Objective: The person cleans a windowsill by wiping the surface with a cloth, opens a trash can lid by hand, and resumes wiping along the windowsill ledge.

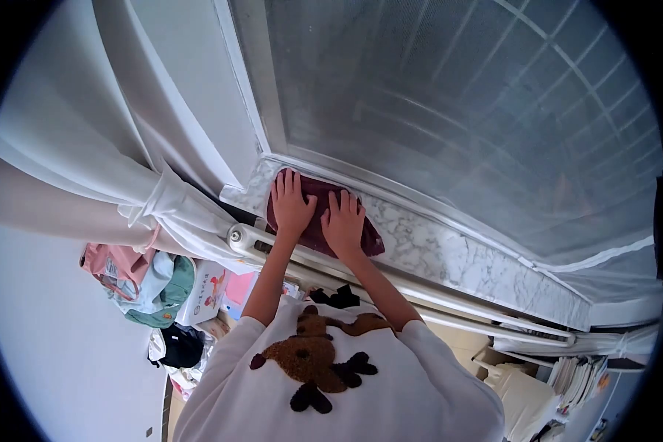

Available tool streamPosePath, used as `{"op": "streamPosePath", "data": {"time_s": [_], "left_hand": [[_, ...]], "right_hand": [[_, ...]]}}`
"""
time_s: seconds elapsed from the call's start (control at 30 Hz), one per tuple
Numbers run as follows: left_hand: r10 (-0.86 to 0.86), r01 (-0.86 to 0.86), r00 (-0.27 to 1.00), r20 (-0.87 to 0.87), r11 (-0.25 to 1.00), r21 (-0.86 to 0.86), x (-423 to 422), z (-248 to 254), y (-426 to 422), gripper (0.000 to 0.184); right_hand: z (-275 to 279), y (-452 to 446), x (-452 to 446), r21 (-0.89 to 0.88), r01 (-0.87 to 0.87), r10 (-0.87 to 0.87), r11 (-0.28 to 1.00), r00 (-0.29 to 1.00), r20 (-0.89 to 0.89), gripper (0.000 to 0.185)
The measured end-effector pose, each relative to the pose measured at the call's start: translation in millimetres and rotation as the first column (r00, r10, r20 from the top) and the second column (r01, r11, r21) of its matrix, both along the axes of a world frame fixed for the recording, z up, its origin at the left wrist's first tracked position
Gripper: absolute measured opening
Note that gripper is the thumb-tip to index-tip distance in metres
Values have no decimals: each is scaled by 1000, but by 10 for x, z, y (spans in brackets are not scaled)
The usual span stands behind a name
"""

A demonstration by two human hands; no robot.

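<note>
A dark maroon, slightly shiny folded piece, like a cloth or soft bag (318,234), lies on the marble windowsill (435,239). My left hand (292,205) rests flat on its left part, fingers stretched toward the window. Just to the right, my right hand (344,225) presses on the same maroon piece with its fingers extended and a little apart. Neither hand is wrapped around anything. Parts of the piece are hidden under both palms, and I cannot tell exactly what kind of item it is.
A screened window (449,125) rises behind the sill. White radiator pipes (435,302) run below its front edge. A tied white curtain (166,199) hangs at left, above a pink bag (121,265) and piled clothes. Stacked books (571,383) stand at lower right.
</note>
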State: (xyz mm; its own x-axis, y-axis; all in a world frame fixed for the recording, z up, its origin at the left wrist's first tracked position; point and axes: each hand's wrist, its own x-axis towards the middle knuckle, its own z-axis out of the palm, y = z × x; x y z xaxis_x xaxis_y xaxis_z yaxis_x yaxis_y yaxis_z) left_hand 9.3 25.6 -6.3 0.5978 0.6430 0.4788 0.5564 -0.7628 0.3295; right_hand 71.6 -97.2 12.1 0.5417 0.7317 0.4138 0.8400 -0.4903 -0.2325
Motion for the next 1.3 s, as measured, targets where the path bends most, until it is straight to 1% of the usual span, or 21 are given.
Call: {"op": "streamPosePath", "data": {"time_s": [0.07, 0.13, 0.17, 0.23, 0.27, 0.33, 0.43, 0.47, 0.57, 0.63, 0.7, 0.73, 0.87, 0.93, 1.0, 1.07, 1.13, 1.17, 1.23, 1.27, 1.3], "left_hand": [[-6, 6, 1000, -2, 1000, 15, 26, -18, 47, 62], [-42, 42, 999, 24, 999, 4, 37, -5, 78, 61], [-43, 43, 999, 23, 999, 5, 38, 11, 89, 61], [-55, 60, 991, 120, 997, -39, 34, 32, 97, 59], [-59, 64, 991, 119, 997, -42, 37, 55, 93, 59], [27, -13, 993, 113, 992, -124, 59, 116, 102, 58], [19, -13, 997, 79, 997, -78, 59, 85, 192, 60], [23, -17, 997, 80, 997, -78, 55, 57, 221, 60], [33, -31, 994, 101, 999, -17, 40, -14, 282, 62], [71, -72, 997, 43, 997, 38, 23, -34, 308, 63], [93, -94, 996, 12, 995, 23, 11, -59, 366, 62], [113, -113, 993, -20, 994, 5, 7, -72, 393, 61], [149, -149, 989, -17, 989, 22, -11, 23, 422, 58], [152, -153, 988, -22, 988, -29, -18, 83, 410, 55], [146, -146, 989, 1, 988, -45, -20, 92, 419, 54], [142, -140, 990, 27, 988, -58, -32, 75, 436, 53], [67, -64, 991, 114, 997, -32, -55, 22, 456, 53], [70, -67, 991, 115, 997, -31, -63, -28, 472, 53], [19, -25, 997, 81, 998, 64, -103, -136, 495, 55], [27, -32, 996, 80, 997, 63, -112, -121, 488, 55], [39, -40, 998, 52, 999, 21, -93, -102, 485, 56]], "right_hand": [[5, 36, -11, -8, 8, -8, 1000, 1000, -3, 46], [29, 79, -52, -101, 47, -42, 994, 998, 54, 48], [27, 111, -53, -100, 49, -44, 994, 998, 53, 48], [17, 164, -52, -96, 2, 2, 995, 999, 34, 49], [8, 184, -62, -98, 6, -3, 995, 999, 33, 49], [2, 243, -61, -96, -19, 25, 995, 997, 69, 50], [9, 339, -56, -81, -44, 50, 996, 997, 67, 50], [-6, 385, -57, -55, -45, 49, 997, 995, 81, 49], [-53, 505, -57, -50, -47, 52, 998, 993, 106, 47], [-80, 563, -63, -42, -55, 59, 998, 991, 121, 46], [-78, 625, -65, -32, -58, 61, 998, 988, 140, 45], [-78, 653, -71, -42, -72, 77, 997, 991, 114, 44], [-64, 760, -74, -78, -97, 102, 992, 992, 68, 42], [-61, 770, -72, -49, -96, 100, 994, 991, 94, 42], [-67, 777, -78, -18, -100, 101, 995, 988, 121, 41], [-75, 782, -68, 14, -93, 89, 996, 978, 186, 40], [-97, 781, -61, 17, -98, 93, 995, 979, 180, 41], [-91, 777, -59, 20, -100, 95, 995, 981, 172, 41], [-84, 759, -48, 28, -115, 109, 993, 982, 152, 42], [-70, 746, -56, 36, -127, 121, 991, 984, 133, 42], [-56, 730, -66, 37, -133, 127, 990, 983, 132, 42]]}}
